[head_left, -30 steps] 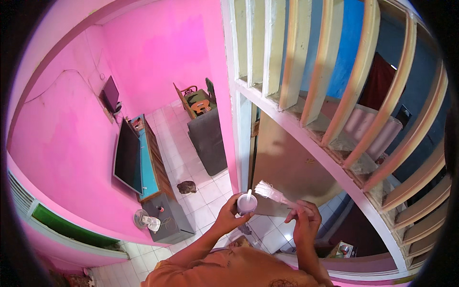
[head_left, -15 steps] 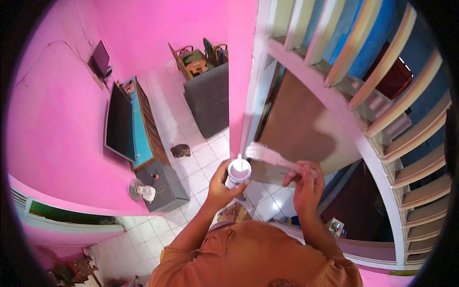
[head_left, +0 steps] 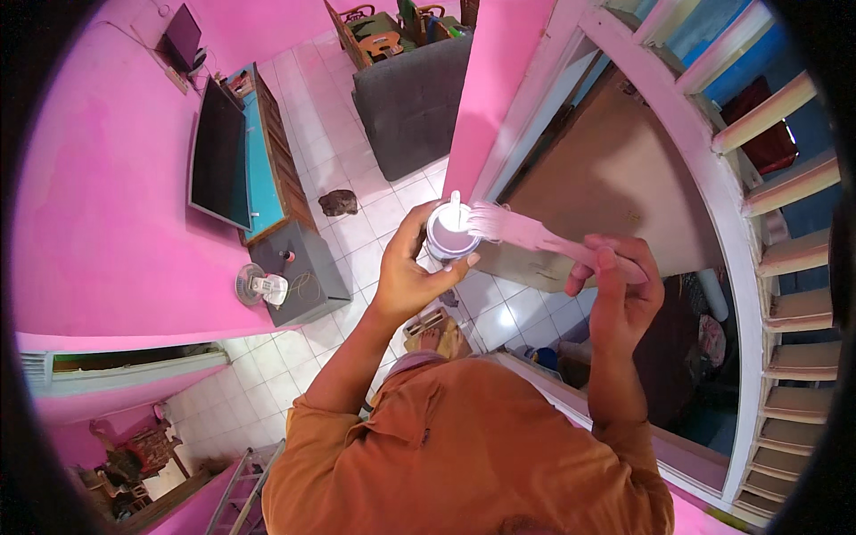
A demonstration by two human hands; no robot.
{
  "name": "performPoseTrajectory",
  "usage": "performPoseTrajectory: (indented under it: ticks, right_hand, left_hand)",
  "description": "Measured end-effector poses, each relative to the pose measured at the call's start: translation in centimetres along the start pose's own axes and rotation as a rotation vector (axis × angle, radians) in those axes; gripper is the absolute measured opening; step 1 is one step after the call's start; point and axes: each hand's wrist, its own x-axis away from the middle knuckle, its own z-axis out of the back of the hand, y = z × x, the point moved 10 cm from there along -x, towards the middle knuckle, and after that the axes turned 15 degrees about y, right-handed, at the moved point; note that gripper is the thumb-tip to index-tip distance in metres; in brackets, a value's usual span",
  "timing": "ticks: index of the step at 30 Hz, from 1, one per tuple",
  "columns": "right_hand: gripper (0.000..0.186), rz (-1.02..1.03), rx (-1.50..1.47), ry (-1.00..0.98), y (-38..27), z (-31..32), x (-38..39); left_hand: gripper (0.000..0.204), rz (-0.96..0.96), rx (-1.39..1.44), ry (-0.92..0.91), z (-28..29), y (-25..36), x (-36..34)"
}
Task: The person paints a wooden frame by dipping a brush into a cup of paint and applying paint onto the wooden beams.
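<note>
The small white paint cup (head_left: pixel 448 239) sits up at chest height in front of the person, gripped in the left hand (head_left: pixel 415 276), whose fingers curl round its side with the thumb wrapped over the near rim. A pale stirring stick stands upright inside it. Just right of the cup, the paintbrush (head_left: pixel 526 234) lies almost level, its bristles thick with whitish-pink paint and touching or just over the cup's right rim. The right hand (head_left: pixel 620 285) closes on the brush handle, fingers pressed together along it and the thumb on top.

To my eye this is the loading step: the bristles are being wiped or dipped at the cup's lip. The next move calls for keeping the cup level and lifting the brush off without letting a drip fall.

The person in an orange shirt (head_left: pixel 464 446) seems to stand high up, since the white tiled floor (head_left: pixel 357 205) lies far beneath. To the right runs a white wooden frame with slats (head_left: pixel 722 178) beside a brown door (head_left: pixel 615 178). To the left is the pink wall (head_left: pixel 98 196) with a flat television (head_left: pixel 218 160) above a low cabinet (head_left: pixel 285 241); farther off stands a grey sofa (head_left: pixel 410 98).
</note>
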Motion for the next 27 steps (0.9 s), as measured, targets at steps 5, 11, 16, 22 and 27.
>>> performPoseTrajectory:
  ticks: [5, 11, 16, 22, 27]
  right_hand:
    - [0.013, 0.040, 0.213, -0.191, 0.5, -2.2, -1.4]
    - [0.011, 0.152, 0.290, -0.416, -0.6, -5.4, -2.3]
    - [0.011, 0.160, 0.264, -0.502, -0.8, -6.9, -2.0]
    - [0.012, 0.215, 0.339, -0.651, -0.9, -8.6, -1.6]
    - [0.013, 0.169, 0.301, -0.658, -0.3, -8.5, -1.7]
  left_hand:
    - [0.069, 0.022, -0.022, 0.017, -0.2, -0.1, -0.2]
    - [0.067, 0.051, -0.036, -0.002, -0.8, 0.4, 0.2]
    - [0.065, 0.047, -0.065, 0.019, -0.4, 0.8, 1.2]
    - [0.073, 0.060, -0.155, 0.019, 0.1, 0.1, 2.3]
    - [0.070, -0.004, -0.136, 0.051, -0.1, 0.7, 2.3]
